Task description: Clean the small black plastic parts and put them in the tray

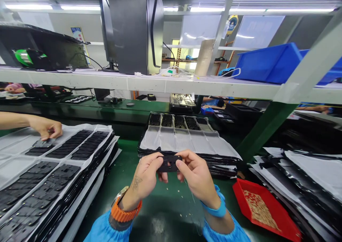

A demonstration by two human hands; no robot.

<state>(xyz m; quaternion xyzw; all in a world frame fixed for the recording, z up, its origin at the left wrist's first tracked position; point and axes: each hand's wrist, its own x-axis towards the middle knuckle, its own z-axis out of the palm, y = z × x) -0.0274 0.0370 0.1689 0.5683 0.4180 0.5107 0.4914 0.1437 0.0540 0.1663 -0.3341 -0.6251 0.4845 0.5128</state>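
- Black part (173,167), flat and pierced by a small opening: we are holding it above the green bench (160,215), near the middle of the view.
- Our left hand (148,169) is pinching its nine o'clock end between thumb and fingers, and our right hand (196,172) is pinching its three o'clock end likewise, so neither is free.
- As we are judging it, the step in hand is two-handed handling of this single part; whether our thumbs are pressing or merely steadying, we cannot tell.
- Any next move is probably calling for even support at both ends, with our fingertips staying clear of the opening.
- At twelve o'clock, beyond our hands, a tray stack (173,138) is holding dark pieces (167,120) in its far row.
- At four o'clock, a red bin (283,206) is holding small pale pieces (259,206).
- At nine o'clock, a second stack (8,171) is carrying rows of black plates (64,172); at ten, a co-worker's hand (45,125) is gripping a dark piece over it.
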